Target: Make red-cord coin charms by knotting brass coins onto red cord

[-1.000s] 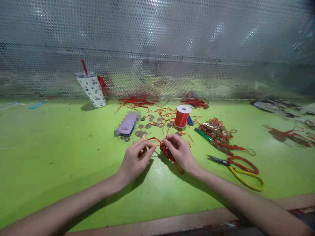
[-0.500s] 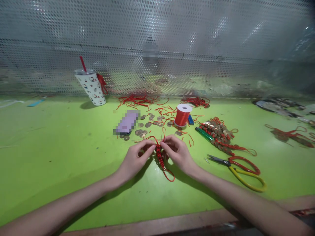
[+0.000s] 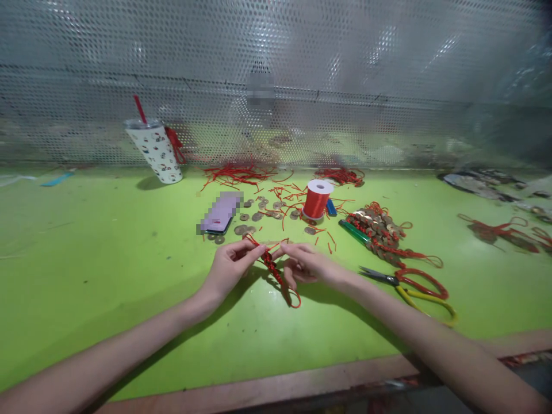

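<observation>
Between my hands is a knotted red cord strand (image 3: 272, 268) with a loop at its lower end, hanging at a slant over the green table. My left hand (image 3: 235, 265) pinches its upper end between thumb and fingers. Close to the right of it, my right hand (image 3: 304, 263) has its fingers bent together, with a loose red cord end pinched at the fingertips. Just beyond my hands lie loose round coins (image 3: 242, 229) with square-looking holes and short red cord scraps (image 3: 330, 241).
Behind the coins stands a spool of red cord (image 3: 317, 201), with a purple phone-like slab (image 3: 222, 213) to its left. Scissors (image 3: 394, 280), a green-handled tool (image 3: 354, 232) and a pile of strung coins (image 3: 379, 224) lie right. A patterned tumbler (image 3: 157, 152) stands back left, before a perforated metal screen (image 3: 215, 69).
The knotted strand has tilted, its top swinging left with my left hand. My right hand has moved off the strand's top and turned, drawing a cord end rightward. The view has shifted slightly.
</observation>
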Demonstrator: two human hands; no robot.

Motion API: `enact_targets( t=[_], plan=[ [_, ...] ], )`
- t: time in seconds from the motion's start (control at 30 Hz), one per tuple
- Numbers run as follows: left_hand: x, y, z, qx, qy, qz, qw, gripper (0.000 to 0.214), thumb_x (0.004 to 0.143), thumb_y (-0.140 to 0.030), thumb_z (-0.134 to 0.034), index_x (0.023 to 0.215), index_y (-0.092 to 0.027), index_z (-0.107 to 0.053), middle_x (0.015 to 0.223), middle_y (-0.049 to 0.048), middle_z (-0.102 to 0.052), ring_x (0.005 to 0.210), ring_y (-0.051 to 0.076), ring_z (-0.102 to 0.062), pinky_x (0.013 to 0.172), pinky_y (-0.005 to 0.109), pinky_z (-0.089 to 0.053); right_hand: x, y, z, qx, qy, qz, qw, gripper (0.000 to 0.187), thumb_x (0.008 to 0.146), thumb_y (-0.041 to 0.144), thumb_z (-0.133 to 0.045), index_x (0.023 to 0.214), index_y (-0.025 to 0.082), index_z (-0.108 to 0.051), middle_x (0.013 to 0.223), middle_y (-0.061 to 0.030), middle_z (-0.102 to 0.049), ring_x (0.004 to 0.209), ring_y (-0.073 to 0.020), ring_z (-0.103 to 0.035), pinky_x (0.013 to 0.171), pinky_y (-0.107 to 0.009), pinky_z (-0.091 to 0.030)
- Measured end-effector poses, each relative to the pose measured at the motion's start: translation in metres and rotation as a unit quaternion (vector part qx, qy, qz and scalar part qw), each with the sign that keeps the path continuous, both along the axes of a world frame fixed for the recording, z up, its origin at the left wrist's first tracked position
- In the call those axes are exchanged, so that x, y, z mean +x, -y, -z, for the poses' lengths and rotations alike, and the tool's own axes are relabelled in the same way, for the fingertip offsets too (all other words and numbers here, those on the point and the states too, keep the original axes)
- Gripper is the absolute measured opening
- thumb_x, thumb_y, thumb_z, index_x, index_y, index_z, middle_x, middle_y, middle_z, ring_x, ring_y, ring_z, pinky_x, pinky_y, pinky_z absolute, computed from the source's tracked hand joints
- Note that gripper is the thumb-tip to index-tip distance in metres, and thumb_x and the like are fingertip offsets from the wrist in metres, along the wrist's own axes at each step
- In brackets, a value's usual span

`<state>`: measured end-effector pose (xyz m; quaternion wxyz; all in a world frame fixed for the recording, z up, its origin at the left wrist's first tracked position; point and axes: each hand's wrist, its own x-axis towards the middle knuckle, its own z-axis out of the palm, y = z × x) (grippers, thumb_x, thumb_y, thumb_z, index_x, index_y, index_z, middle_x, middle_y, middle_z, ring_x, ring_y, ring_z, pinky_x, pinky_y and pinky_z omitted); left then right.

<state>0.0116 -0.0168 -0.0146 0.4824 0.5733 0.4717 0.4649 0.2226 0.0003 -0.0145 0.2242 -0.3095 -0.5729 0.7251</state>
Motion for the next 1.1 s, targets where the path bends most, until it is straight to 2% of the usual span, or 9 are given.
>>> enact_targets(
  t=[0.1, 0.23, 0.4, 0.5, 0.67, 0.77, 0.9, 1.0, 1.1],
  plan=[
    [0.001, 0.006, -0.005, 0.086, -0.013, -0.027, 0.996, 0.023, 0.081, -0.038, -0.077, 0.073, -0.016, -0.077, 0.056, -0.0006, -0.063, 0.047, 0.009, -0.046, 0.042, 0.021, -0.034, 0.009, -0.004, -0.004, -0.116, -0.023, -0.124, 0.985, 0.064, 0.102, 0.069, -0.030, 0.121, 0.014, -0.056, 0.075, -0.0068, -0.076, 0.034, -0.0057, -0.034, 0.036, -0.023, -0.025],
    [-0.007, 0.010, -0.002, 0.200, -0.062, -0.012, 0.978, 0.017, 0.086, -0.032, -0.073, 0.082, -0.017, -0.080, 0.072, 0.0047, -0.077, 0.055, 0.014, -0.063, 0.049, 0.024, -0.049, 0.009, -0.005, 0.000, -0.132, -0.039, -0.162, 0.977, 0.061, 0.097, 0.070, -0.046, 0.121, 0.015, -0.055, 0.110, -0.0177, -0.077, 0.059, -0.0135, -0.067, 0.041, -0.022, -0.045],
    [-0.027, 0.004, 0.009, 0.346, -0.160, 0.063, 0.922, 0.013, 0.092, -0.025, -0.069, 0.097, -0.022, -0.081, 0.070, 0.0043, -0.075, 0.053, 0.015, -0.061, 0.050, 0.029, -0.050, 0.004, -0.005, 0.001, -0.013, -0.033, 0.055, 0.998, 0.036, 0.093, 0.051, -0.067, 0.099, 0.016, -0.068, 0.098, -0.0115, -0.078, 0.068, -0.0141, -0.071, 0.047, -0.020, -0.050],
    [-0.030, 0.002, 0.016, 0.411, -0.236, 0.164, 0.865, 0.022, 0.097, -0.023, -0.059, 0.107, -0.024, -0.079, 0.079, 0.0078, -0.075, 0.062, 0.019, -0.066, 0.054, 0.031, -0.052, 0.003, -0.007, 0.004, 0.061, 0.014, 0.091, 0.994, 0.029, 0.091, 0.045, -0.071, 0.094, 0.016, -0.071, 0.088, -0.0075, -0.075, 0.069, -0.0142, -0.070, 0.054, -0.023, -0.054],
    [-0.027, 0.008, 0.025, 0.416, -0.315, 0.219, 0.824, 0.027, 0.095, -0.019, -0.057, 0.110, -0.029, -0.077, 0.076, 0.0060, -0.071, 0.063, 0.019, -0.065, 0.058, 0.029, -0.053, 0.000, -0.014, 0.020, 0.160, 0.047, 0.135, 0.977, 0.033, 0.089, 0.044, -0.073, 0.106, 0.016, -0.073, 0.081, -0.0040, -0.073, 0.065, -0.0137, -0.064, 0.059, -0.027, -0.053],
    [-0.025, 0.009, 0.027, 0.430, -0.349, 0.191, 0.810, 0.028, 0.097, -0.020, -0.055, 0.113, -0.030, -0.075, 0.089, 0.0072, -0.073, 0.072, 0.019, -0.067, 0.063, 0.028, -0.055, -0.002, -0.021, 0.021, 0.240, 0.060, 0.149, 0.957, 0.033, 0.091, 0.043, -0.071, 0.109, 0.017, -0.073, 0.095, -0.0068, -0.074, 0.079, -0.0170, -0.068, 0.071, -0.030, -0.055],
    [-0.022, 0.006, 0.026, 0.499, -0.379, 0.137, 0.767, 0.024, 0.098, -0.021, -0.056, 0.111, -0.027, -0.074, 0.111, 0.0102, -0.070, 0.092, 0.022, -0.069, 0.073, 0.029, -0.057, 0.000, -0.039, 0.012, 0.379, 0.148, 0.118, 0.906, 0.026, 0.094, 0.041, -0.067, 0.100, 0.017, -0.075, 0.088, -0.0057, -0.074, 0.077, -0.0180, -0.066, 0.069, -0.031, -0.052],
    [-0.018, 0.005, 0.025, 0.496, -0.397, 0.113, 0.764, 0.020, 0.099, -0.021, -0.054, 0.104, -0.022, -0.073, 0.108, 0.0097, -0.069, 0.086, 0.018, -0.066, 0.070, 0.027, -0.055, 0.004, -0.056, 0.005, 0.453, 0.186, 0.053, 0.870, 0.016, 0.095, 0.029, -0.065, 0.097, 0.018, -0.076, 0.087, -0.0058, -0.075, 0.074, -0.0173, -0.066, 0.070, -0.031, -0.051],
    [-0.016, 0.005, 0.024, 0.493, -0.386, 0.145, 0.766, 0.020, 0.100, -0.023, -0.052, 0.102, -0.021, -0.072, 0.099, 0.0069, -0.070, 0.077, 0.015, -0.064, 0.066, 0.024, -0.053, 0.002, -0.070, 0.002, 0.479, 0.179, 0.019, 0.859, 0.014, 0.095, 0.025, -0.064, 0.098, 0.019, -0.076, 0.089, -0.0049, -0.076, 0.075, -0.0169, -0.067, 0.070, -0.030, -0.051]
  ],
)
